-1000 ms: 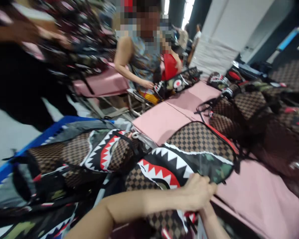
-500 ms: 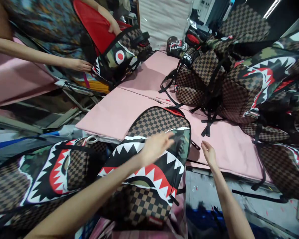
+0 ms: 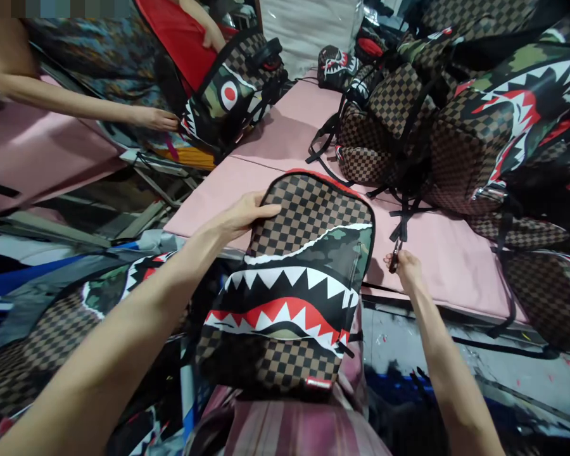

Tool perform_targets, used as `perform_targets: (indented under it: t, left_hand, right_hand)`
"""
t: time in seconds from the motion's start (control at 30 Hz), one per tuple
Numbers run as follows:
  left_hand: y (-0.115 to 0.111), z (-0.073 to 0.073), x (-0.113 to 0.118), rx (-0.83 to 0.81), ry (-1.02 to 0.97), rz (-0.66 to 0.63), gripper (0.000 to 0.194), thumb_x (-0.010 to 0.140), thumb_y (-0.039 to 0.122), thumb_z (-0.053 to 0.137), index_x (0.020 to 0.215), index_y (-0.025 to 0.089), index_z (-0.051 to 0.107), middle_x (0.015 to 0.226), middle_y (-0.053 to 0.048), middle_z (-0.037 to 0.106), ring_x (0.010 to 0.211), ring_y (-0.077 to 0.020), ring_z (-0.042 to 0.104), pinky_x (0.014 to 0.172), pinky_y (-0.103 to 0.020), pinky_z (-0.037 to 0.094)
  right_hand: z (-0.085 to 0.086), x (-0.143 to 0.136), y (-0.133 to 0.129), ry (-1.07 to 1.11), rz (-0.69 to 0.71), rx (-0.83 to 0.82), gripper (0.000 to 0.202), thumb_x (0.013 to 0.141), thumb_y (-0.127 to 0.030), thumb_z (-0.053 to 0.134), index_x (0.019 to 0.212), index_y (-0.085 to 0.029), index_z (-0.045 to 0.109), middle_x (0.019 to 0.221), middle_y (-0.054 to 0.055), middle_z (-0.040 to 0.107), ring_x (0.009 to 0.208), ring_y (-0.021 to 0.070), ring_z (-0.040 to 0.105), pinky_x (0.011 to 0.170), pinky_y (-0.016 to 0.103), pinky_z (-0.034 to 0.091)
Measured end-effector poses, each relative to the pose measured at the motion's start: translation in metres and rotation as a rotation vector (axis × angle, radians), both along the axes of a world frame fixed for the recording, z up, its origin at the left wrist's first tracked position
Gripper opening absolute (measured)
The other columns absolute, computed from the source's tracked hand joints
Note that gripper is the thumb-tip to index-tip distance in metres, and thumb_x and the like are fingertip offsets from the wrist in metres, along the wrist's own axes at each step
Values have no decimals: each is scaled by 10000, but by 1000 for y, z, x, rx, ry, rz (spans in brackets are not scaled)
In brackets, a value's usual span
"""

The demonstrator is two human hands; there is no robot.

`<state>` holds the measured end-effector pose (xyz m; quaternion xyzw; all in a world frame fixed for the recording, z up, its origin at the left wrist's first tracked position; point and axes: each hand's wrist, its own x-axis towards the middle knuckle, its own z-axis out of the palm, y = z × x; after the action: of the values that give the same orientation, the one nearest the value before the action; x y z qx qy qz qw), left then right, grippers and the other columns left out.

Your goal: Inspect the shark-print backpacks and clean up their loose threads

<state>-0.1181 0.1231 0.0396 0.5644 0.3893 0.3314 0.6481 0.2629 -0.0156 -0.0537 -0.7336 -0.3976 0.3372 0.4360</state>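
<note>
At the near edge of the bench (image 3: 449,263), the left hand (image 3: 244,215) clamps its fingers on the backpack (image 3: 297,253) and the right hand (image 3: 408,266) clasps a dark tool (image 3: 394,256), apparently readying it, the next move calling for steadiness.

A table with a smooth pink cover (image 3: 456,263) is the main support; a seam crosses it beyond the left fingers (image 3: 268,211), and its near edge runs just below the right fingers (image 3: 408,261). Black straps (image 3: 401,221) lie on the cover immediately beyond the right fingers. Farther beyond them, checkered backpacks (image 3: 365,144) sit in a heap. To the right of the same fingers, a larger checkered backpack with a shark-mouth print (image 3: 475,149) stands among others. A small shark-mouth bag (image 3: 333,68) rests at the far end, beyond both sets of fingers. Well right of the right fingers, a tilted checkered backpack (image 3: 546,294) overlaps the near edge; its exact support cannot be determined.
</note>
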Motion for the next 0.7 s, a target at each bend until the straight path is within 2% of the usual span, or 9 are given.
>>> perform_targets:
  t: [0.1, 0.17, 0.27, 0.37, 0.4, 0.47, 0.57, 0.63, 0.7]
  left_hand:
    - [-29, 24, -24, -72, -28, -175, 591, 425, 377, 840, 930, 119, 672, 834, -76, 705, 812, -264, 656, 753, -389, 533]
    - [-42, 33, -35, -69, -14, -219, 521, 401, 343, 852, 836, 108, 686, 793, -80, 705, 799, -272, 656, 766, -425, 525]
    - [-48, 37, -41, -24, -31, -175, 465, 397, 295, 849, 782, 99, 678, 785, -80, 705, 798, -261, 654, 807, -448, 508]
    - [-42, 34, -38, 37, -28, -96, 431, 426, 257, 823, 794, 94, 668, 796, -64, 702, 783, -228, 648, 830, -413, 503]
    - [-38, 32, -37, 90, -7, -35, 416, 445, 246, 810, 806, 95, 667, 804, -55, 700, 778, -217, 645, 831, -399, 503]
    - [-31, 26, -37, 244, 50, 149, 390, 481, 232, 784, 829, 98, 668, 811, -36, 693, 776, -207, 636, 830, -385, 503]
    - [-33, 18, -51, 436, 98, 366, 368, 522, 235, 766, 854, 104, 676, 817, -17, 683, 803, -206, 617, 844, -384, 490]
    - [-48, 12, -70, 476, 82, 332, 311, 569, 265, 762, 836, 122, 687, 830, -18, 680, 822, -199, 606, 860, -385, 477]
    - [-71, 3, -92, 509, 26, 166, 193, 640, 313, 743, 733, 150, 695, 838, -36, 678, 852, -196, 597, 873, -384, 464]
  right_hand:
    - [44, -16, -21, 179, 28, 139, 492, 791, -646, 420, 913, -181, 527, 736, 4, 511, 507, 87, 436, 493, 215, 396]
    - [68, -36, -28, 318, 68, 277, 470, 760, -597, 552, 986, -185, 570, 792, 0, 522, 441, 42, 320, 416, 182, 314]
    - [83, -68, -19, 430, 158, 371, 466, 660, -458, 732, 1013, -186, 595, 704, -37, 501, 398, 20, 186, 355, 169, 190]
    - [87, -90, 9, 476, 206, 307, 423, 590, -415, 775, 878, -165, 592, 499, -114, 306, 371, 24, 142, 345, 166, 148]
    - [90, -94, 18, 467, 192, 302, 402, 566, -398, 784, 821, -163, 580, 479, -123, 279, 363, 24, 151, 341, 165, 143]
    - [100, -99, 32, 396, 137, 353, 375, 516, -349, 798, 734, -163, 557, 476, -108, 347, 358, 27, 219, 336, 165, 154]
    - [123, -105, 25, 223, 114, 506, 286, 521, -257, 789, 687, -166, 576, 522, -66, 467, 390, 50, 330, 347, 173, 209]
    - [133, -111, -3, 82, 253, 596, 175, 617, -230, 755, 688, -188, 600, 549, -53, 488, 442, 79, 401, 395, 188, 294]
    - [132, -120, -44, -83, 538, 630, 57, 750, -232, 676, 719, -221, 630, 649, -19, 546, 585, 122, 514, 518, 230, 405]
